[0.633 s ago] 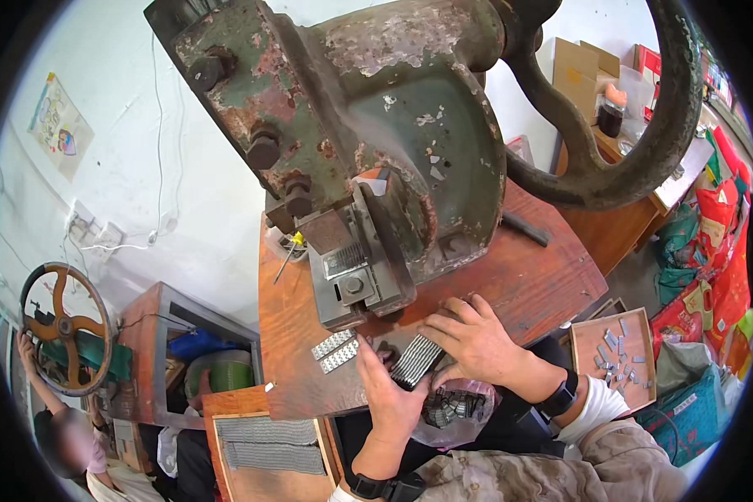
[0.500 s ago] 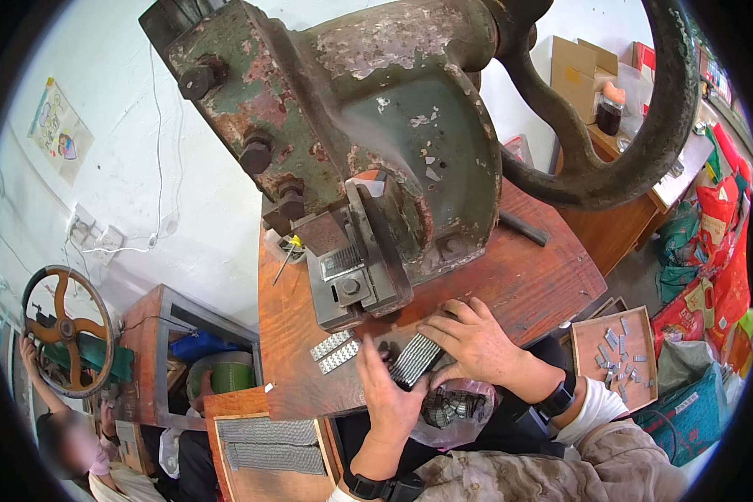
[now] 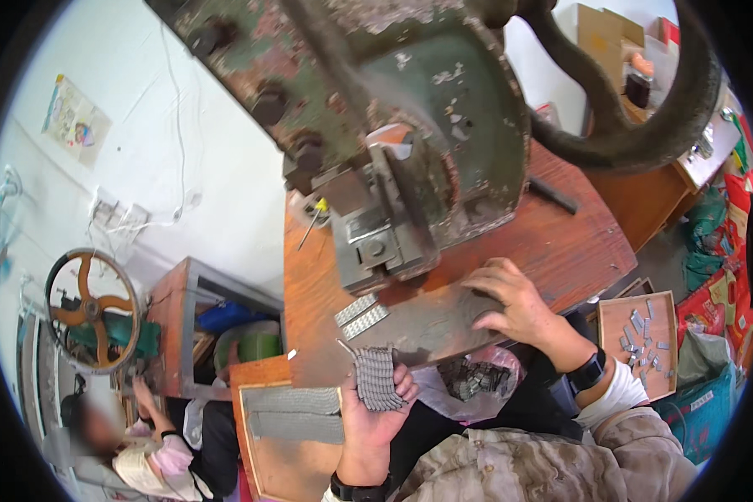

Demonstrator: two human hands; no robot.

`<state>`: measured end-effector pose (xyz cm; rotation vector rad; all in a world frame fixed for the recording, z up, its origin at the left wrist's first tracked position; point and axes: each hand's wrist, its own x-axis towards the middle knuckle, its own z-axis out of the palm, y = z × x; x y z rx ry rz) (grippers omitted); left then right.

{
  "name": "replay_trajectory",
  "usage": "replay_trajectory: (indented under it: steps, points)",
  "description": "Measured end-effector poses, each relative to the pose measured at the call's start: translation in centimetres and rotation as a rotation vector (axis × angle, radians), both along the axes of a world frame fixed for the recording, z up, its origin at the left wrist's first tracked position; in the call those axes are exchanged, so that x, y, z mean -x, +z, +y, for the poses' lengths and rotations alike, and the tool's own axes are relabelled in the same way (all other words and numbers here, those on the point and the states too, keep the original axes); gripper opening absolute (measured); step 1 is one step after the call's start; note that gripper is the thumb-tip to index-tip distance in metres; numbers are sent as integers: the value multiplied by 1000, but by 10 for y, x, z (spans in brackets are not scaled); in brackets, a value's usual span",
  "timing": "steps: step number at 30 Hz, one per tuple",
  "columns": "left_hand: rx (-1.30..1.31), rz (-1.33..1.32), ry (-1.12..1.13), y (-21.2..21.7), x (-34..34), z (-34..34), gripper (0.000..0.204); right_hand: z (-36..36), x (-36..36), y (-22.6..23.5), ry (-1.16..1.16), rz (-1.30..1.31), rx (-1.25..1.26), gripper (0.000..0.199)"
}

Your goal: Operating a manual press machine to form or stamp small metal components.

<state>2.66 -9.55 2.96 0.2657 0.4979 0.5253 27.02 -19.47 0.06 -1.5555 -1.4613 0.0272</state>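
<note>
Grey ridged stack (image 3: 376, 381), rows slightly bowed, clamped in the left hand (image 3: 368, 427), right hand (image 3: 517, 308) spread wide

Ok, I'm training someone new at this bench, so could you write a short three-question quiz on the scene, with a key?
1. Which hand holds the ribbed grey bundle?
2. True or false: the right hand is gripping the big wheel.
3. Where do the two dotted metal strips lie?
a) in the wooden tray at the right
b) on the table, in front of the press
c) in the plastic bag

Key:
1. The left hand.
2. False; it is empty, over the tabletop.
3. b
</note>
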Motion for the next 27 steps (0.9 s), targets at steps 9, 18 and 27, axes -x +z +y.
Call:
replay_trajectory:
  steps: [9, 18, 27]
  points:
    - [137, 10, -90, -48, 39, -13, 54, 6, 4, -6, -6, -25, 23, 59]
    - [-94, 379, -259, -94, 38, -27, 39, 12, 7, 0, -5, -11, 16, 47]
    - [-2138, 931, 270, -26, 30, 14, 27, 2, 12, 1, -56, -161, 46, 36]
